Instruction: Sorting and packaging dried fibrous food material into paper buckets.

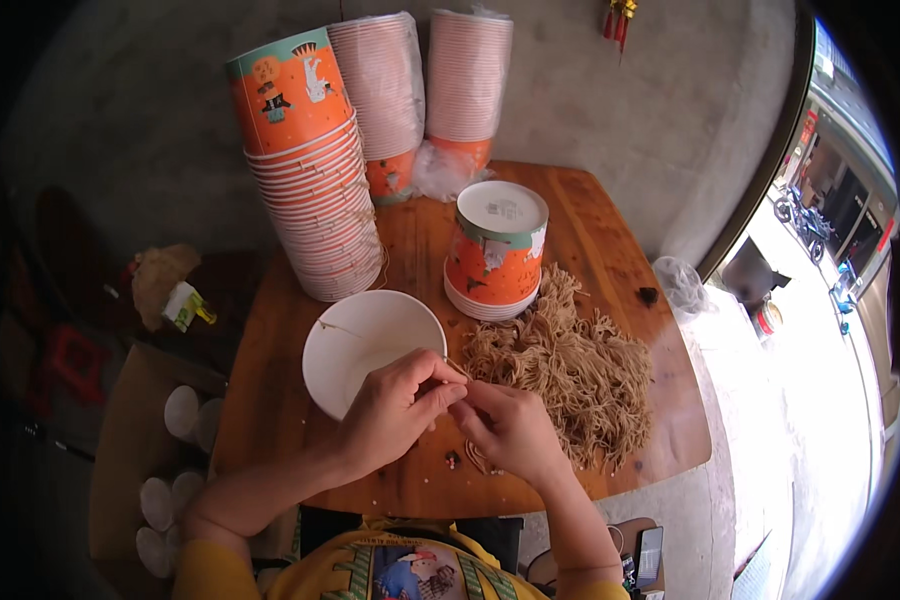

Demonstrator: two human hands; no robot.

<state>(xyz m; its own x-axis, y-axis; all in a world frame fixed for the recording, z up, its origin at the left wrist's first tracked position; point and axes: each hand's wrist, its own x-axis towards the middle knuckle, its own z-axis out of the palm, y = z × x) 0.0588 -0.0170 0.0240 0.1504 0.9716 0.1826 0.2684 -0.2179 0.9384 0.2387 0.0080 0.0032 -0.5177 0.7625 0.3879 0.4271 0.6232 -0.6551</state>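
My left hand [398, 408] and my right hand [515, 428] meet over the near middle of the table, fingertips pinched together. Between them a short piece of thin tan cord [456, 368] shows; the rest of it is hidden by the fingers. Just behind my left hand a round white paper bucket [342, 350] lies tipped with its mouth toward me, and a thin strand crosses its upper left rim. Beside my right hand a large heap of loose tan cords [570, 375] spreads over the table.
A tall leaning stack of orange paper buckets [315, 190] stands behind the white one. A short upside-down stack [497, 250] sits behind the cords. Two plastic-wrapped stacks [378, 90] [468, 80] stand at the back. A cardboard box [130, 420] with white cups is left of the wooden table [610, 220].
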